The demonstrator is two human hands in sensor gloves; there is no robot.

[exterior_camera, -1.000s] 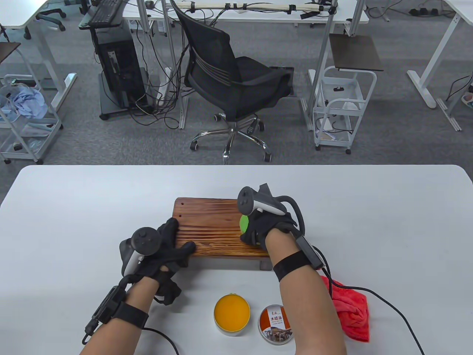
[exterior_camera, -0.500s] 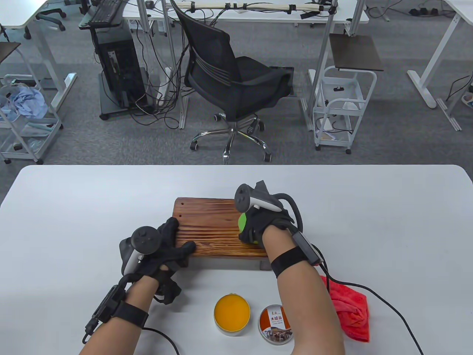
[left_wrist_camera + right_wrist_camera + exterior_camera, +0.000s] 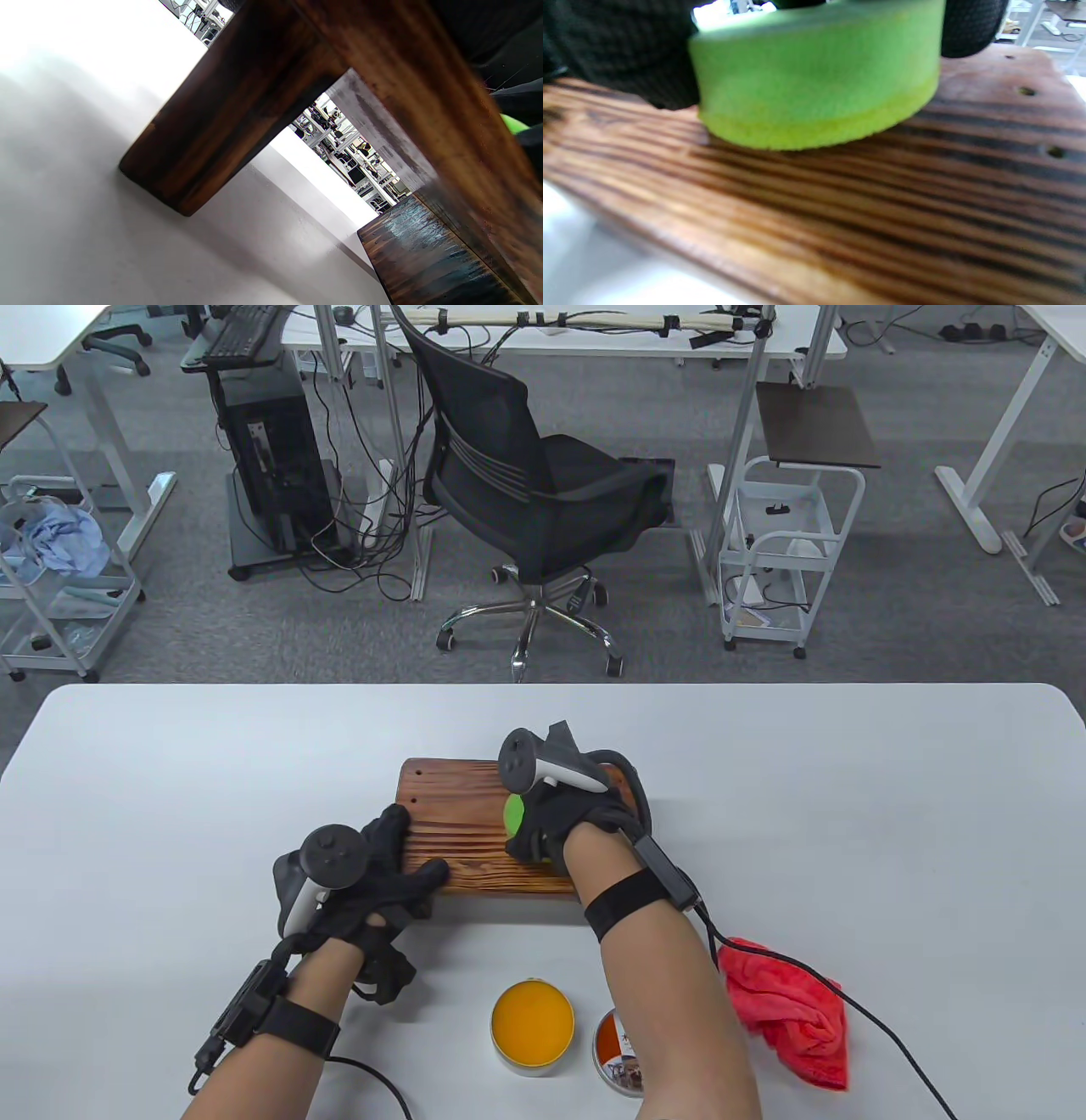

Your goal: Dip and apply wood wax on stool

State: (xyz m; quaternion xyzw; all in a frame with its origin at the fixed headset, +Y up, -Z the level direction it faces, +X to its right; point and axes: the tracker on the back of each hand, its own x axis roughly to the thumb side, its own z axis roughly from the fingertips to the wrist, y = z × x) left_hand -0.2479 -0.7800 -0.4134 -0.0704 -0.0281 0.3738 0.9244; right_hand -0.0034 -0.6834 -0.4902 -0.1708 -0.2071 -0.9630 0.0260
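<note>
On the white table (image 3: 170,780), near its front edge: a low dark-brown wooden stool with striped grain (image 3: 467,831), seat up, legs down on the tabletop. Left wrist view confirms a leg planted flat.

The left hand (image 3: 373,874) lies over the stool's near-left corner, fingers spread on the seat and thumb along the front edge. Likely a brace, so the stool does not slide under the rubbing. Fingers look straight and pressing rather than curled; no true grip visible.

The right hand (image 3: 551,823) grips a round lime-green foam applicator pad (image 3: 814,80), fingers curled round its sides. Its yellowed lower face sits flat on the seat, which would spread wax evenly along the grain.

A round open tin of orange wood wax (image 3: 532,1025) stands in front of the stool, within easy reach for re-dipping. Its printed lid (image 3: 618,1052) lies just beside it, partly hidden by the right forearm. A crumpled red cloth (image 3: 797,1018) sits to the right, apart from the stool, probably for buffing.

Against the half-second-earlier frame: the right hand and pad have slid leftward, from the seat's right end toward its middle. Left hand, stool, tin and lid unchanged. The cloth shows more.
</note>
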